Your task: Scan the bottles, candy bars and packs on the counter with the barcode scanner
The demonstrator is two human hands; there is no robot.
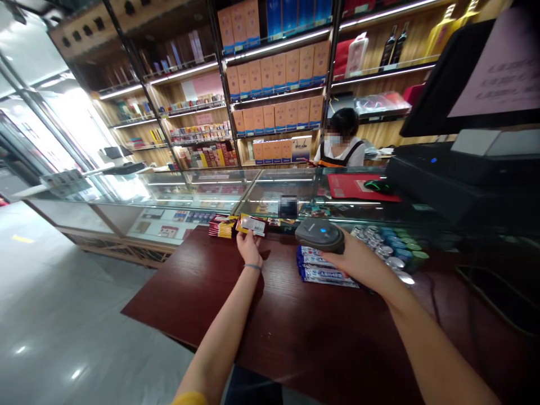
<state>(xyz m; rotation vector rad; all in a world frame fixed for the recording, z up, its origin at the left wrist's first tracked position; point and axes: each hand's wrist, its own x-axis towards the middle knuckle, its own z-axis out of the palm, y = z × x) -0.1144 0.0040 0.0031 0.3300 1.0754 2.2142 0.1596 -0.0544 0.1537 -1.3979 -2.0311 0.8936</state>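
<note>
Between the fingers of my left hand (250, 247) is a flat red and yellow snack packet (253, 224), its pale label side turned up toward me. Just left of it lies a stack of similar red and yellow packets (222, 226) on the dark wooden counter. My right hand (356, 253) grips a dark grey barcode scanner (319, 234) with a small blue light on top. Under the scanner are blue and white packets (327, 274), laid in rows. Right of these stand several cans (392, 253), partly hidden behind my right forearm.
Behind the wooden counter (185, 292) runs a glass display case (194, 191). A person (340, 140) is behind the glass. At right stand a monitor (455, 84) and dark equipment; a red mat (358, 187) carries a mouse (377, 185). Shelves with orange boxes (278, 70) line the wall.
</note>
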